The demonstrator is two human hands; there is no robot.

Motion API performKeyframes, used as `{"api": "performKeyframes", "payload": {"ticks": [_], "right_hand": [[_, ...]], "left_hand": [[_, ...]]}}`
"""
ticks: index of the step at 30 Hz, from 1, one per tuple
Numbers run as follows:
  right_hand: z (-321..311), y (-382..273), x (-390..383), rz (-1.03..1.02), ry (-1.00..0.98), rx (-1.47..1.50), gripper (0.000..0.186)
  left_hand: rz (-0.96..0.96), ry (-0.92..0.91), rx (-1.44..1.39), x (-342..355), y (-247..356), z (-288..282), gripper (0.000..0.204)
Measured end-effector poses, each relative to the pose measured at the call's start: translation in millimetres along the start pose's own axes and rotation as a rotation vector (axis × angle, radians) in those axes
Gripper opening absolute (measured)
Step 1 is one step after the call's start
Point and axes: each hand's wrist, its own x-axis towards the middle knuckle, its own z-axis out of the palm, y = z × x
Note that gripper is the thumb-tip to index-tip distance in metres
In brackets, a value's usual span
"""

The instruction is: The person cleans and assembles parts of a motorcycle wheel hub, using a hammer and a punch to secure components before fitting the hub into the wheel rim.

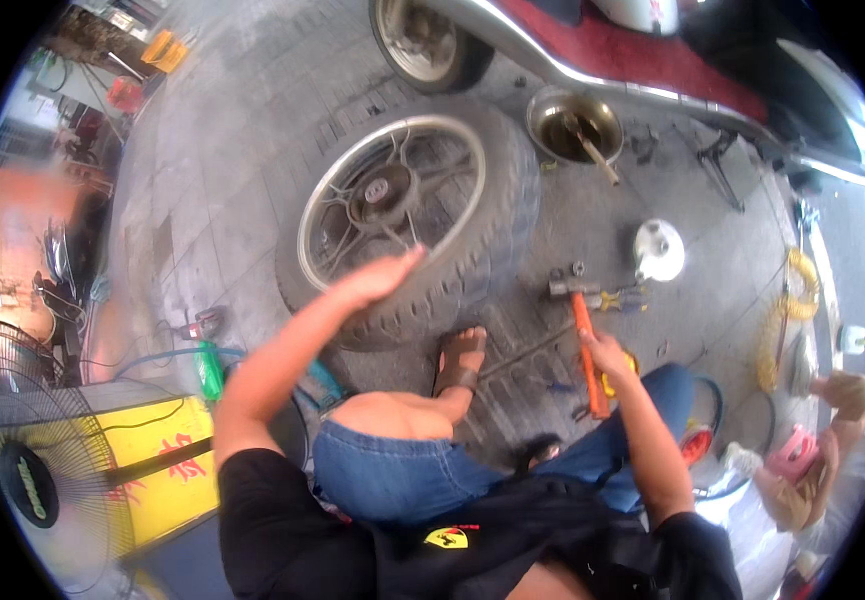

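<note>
A motorcycle wheel [325,208] with a knobbly black tyre and a grey spoked rim stands tilted in front of me. My left hand [378,280] lies along the near side of its tyre, close to the rim, with the fingers stretched out together. In my right hand [608,358] is a hammer [580,312] with an orange handle and a dark metal head. The fist closes round the middle of the handle, and the head points away from me, to the right of the tyre. Beside the hammer head lie yellow-handled pliers [621,300] on the paving.
Beyond the wheel stands a scooter [613,70]. A metal basin [535,118] holds dark liquid and a wooden-handled brush. A white round part [660,250] lies at right, near a coiled yellow hose [803,285]. A fan [28,485] and yellow box [153,470] are at left.
</note>
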Motion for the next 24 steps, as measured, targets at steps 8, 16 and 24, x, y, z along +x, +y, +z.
{"api": "performKeyframes", "payload": {"ticks": [8,16,24], "right_hand": [[31,-258,-116,-1.455,0.446,-0.219,0.090],[91,-424,-77,-1.918,0.556,-0.262,0.093],[115,-553,-68,-1.627,0.277,-0.383,0.087]], "left_hand": [[-0.080,-0.123,-0.606,-98,40,-164,0.076],[0.274,0.588,-0.453,-143,38,-214,0.071],[0.522,1.211,0.323,-143,39,-220,0.091]]}}
